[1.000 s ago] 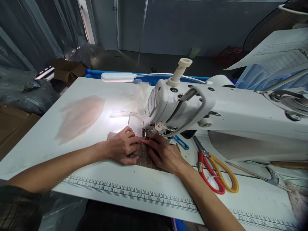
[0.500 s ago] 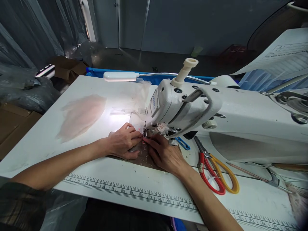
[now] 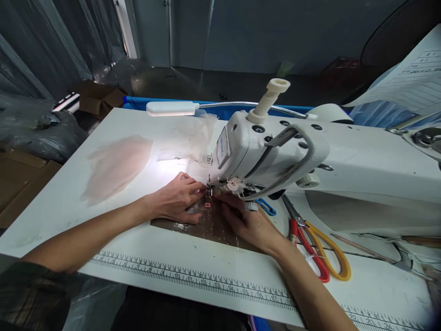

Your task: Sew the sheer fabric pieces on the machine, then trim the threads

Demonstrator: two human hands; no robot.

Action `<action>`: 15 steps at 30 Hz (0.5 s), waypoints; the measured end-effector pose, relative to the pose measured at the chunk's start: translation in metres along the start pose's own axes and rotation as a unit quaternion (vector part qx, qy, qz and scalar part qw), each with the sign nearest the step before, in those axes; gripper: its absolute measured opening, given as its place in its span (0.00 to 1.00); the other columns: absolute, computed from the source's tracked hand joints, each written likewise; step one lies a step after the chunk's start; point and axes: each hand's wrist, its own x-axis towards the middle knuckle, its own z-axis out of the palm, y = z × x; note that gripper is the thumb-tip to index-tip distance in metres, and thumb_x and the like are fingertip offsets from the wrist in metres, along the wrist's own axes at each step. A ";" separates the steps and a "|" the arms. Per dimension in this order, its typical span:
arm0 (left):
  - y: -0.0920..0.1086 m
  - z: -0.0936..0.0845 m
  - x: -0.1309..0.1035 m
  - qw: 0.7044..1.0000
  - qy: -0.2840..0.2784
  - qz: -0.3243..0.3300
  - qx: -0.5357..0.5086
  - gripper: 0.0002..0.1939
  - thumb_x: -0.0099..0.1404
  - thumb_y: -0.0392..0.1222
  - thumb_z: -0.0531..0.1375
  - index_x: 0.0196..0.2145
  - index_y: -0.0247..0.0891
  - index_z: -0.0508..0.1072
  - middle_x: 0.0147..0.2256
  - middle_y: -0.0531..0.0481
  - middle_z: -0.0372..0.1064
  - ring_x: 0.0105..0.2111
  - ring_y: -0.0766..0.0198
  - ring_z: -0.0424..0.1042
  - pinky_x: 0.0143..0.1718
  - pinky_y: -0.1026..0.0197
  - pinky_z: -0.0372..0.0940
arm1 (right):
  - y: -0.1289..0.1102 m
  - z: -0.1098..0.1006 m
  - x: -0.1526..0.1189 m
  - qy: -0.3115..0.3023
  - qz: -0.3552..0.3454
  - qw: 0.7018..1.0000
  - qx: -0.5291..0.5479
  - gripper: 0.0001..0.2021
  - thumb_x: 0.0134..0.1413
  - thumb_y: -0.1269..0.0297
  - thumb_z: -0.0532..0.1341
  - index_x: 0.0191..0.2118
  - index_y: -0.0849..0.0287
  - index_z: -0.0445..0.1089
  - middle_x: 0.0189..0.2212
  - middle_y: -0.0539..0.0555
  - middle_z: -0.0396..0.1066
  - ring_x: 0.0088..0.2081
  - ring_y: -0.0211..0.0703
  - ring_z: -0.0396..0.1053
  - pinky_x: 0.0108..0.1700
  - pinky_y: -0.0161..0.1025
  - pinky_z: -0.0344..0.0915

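My left hand [image 3: 179,197] lies palm down beside the presser foot [image 3: 209,191] of a white sewing machine [image 3: 237,142], its thumb spread and its fingertips close to the foot. On the other side of the foot, my right hand [image 3: 253,225] has its fingers drawn together, partly hidden by the machine head. Whatever they pinch is too small to make out. Under both hands is a shiny brown plate [image 3: 206,232]. A small red-and-white tag [image 3: 207,205] shows just in front of the foot. Sheer pale fabric [image 3: 203,131] lies behind the needle area.
Red-and-yellow-handled scissors [image 3: 319,248] lie right of my right hand, near a blue clip-like piece [image 3: 267,207]. Pinkish sheer fabric [image 3: 119,168] rests on the table's left side. A white lamp [image 3: 172,108] hangs at the back. A printed ruler [image 3: 196,279] runs along the front edge.
My right hand has shifted right, away from my left hand. The red-and-white tag and more of the brown plate now show between them. My left hand stays almost in place.
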 end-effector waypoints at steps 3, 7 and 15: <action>0.000 -0.001 0.001 1.000 -0.004 -0.012 0.000 0.23 0.62 0.54 0.53 0.44 0.31 0.71 0.41 0.42 0.65 0.37 0.57 0.63 0.43 0.51 0.57 | 0.006 -0.008 0.002 -0.016 0.011 0.999 0.046 0.13 0.61 0.63 0.50 0.34 0.57 0.71 0.35 0.55 0.73 0.40 0.47 0.71 0.42 0.41 0.68; -0.001 0.001 0.002 1.000 -0.009 -0.020 -0.003 0.24 0.62 0.53 0.53 0.45 0.30 0.71 0.41 0.42 0.64 0.37 0.56 0.63 0.43 0.51 0.57 | 0.017 -0.005 0.006 -0.003 0.045 0.997 0.064 0.13 0.60 0.63 0.49 0.27 0.56 0.65 0.28 0.53 0.72 0.32 0.45 0.70 0.35 0.40 0.67; -0.001 0.003 0.001 1.000 -0.008 -0.028 -0.002 0.26 0.63 0.54 0.51 0.48 0.30 0.69 0.43 0.40 0.65 0.38 0.56 0.64 0.45 0.51 0.57 | 0.007 -0.008 0.006 0.014 0.087 0.989 0.117 0.12 0.58 0.55 0.53 0.32 0.56 0.67 0.30 0.53 0.72 0.33 0.47 0.70 0.35 0.40 0.67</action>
